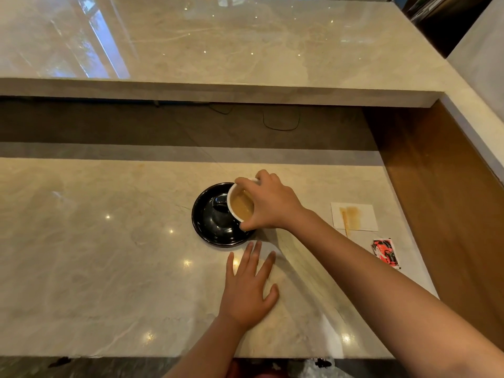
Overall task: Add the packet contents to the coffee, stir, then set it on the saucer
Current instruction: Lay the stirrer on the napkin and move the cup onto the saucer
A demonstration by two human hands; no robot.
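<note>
A white cup of light-brown coffee [241,205] is held by its rim in my right hand [268,204], just over the right side of the black saucer [211,214]; whether the cup touches the saucer I cannot tell. My left hand [249,287] lies flat and open on the counter below the saucer, holding nothing. A red and black packet [386,252] lies on the counter at the right. A wooden stir stick [345,223] rests on a stained white napkin [354,216] above the packet.
The pale marble counter [109,255] runs left from the saucer. A raised marble ledge [218,91] stands behind it, with a dark gap and cables beneath. A brown wooden side wall [436,186] borders the right.
</note>
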